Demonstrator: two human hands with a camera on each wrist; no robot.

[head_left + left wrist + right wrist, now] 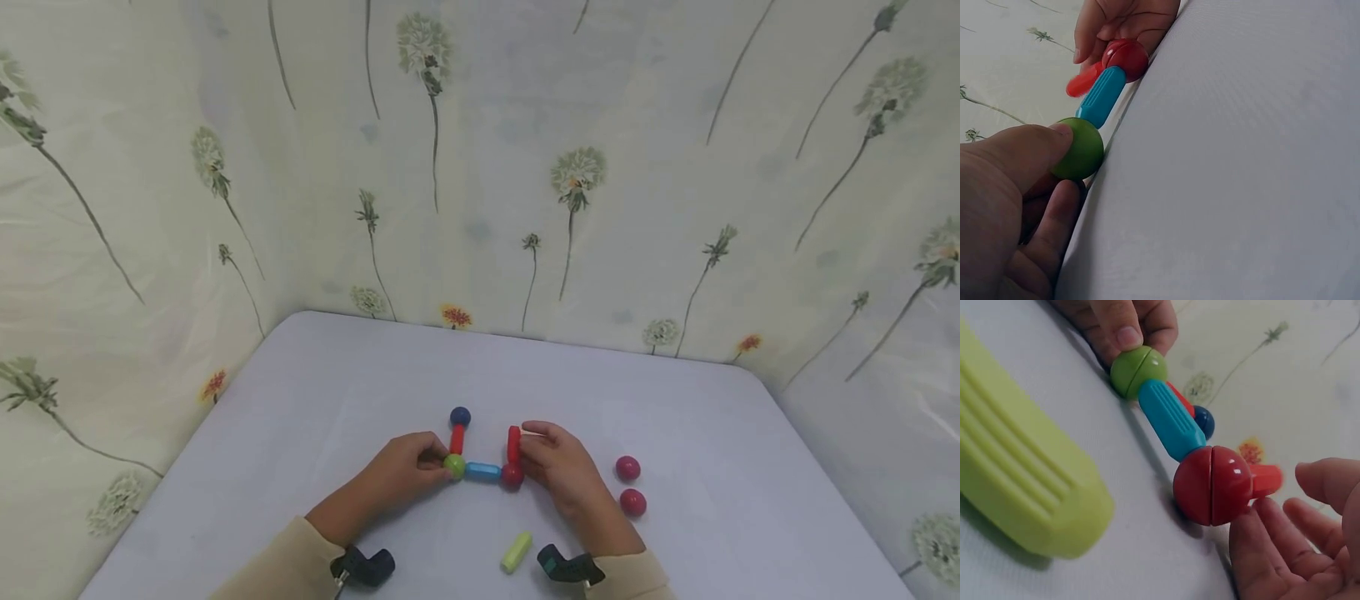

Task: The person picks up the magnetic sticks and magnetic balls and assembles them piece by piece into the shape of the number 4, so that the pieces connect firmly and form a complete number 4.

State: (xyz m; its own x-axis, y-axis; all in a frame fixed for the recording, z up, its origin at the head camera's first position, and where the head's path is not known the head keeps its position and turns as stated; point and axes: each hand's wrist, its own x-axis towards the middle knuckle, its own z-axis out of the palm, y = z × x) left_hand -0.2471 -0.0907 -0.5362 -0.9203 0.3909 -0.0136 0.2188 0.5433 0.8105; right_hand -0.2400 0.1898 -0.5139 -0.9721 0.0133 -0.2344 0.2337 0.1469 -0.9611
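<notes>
My left hand [408, 467] pinches a green ball [1082, 150] between thumb and fingers. A ribbed blue rod [1169, 419] joins that ball to a red ball [1210, 487]. From the green ball a red rod [457, 439] leads away to a dark blue ball [461, 417]. Another red rod [513, 445] sticks out of the red ball, roughly alongside the first. Beside it is my right hand [562, 467], its fingers loosely bent at the rod and red ball. In the right wrist view its thumb [1329, 481] stands apart from the rod.
A loose yellow-green rod [516, 552] lies on the white table [360, 375] near the right wrist. Two dark pink balls [627, 468] rest right of the right hand. Flower-patterned sheeting [480, 167] rises behind the table and at its sides.
</notes>
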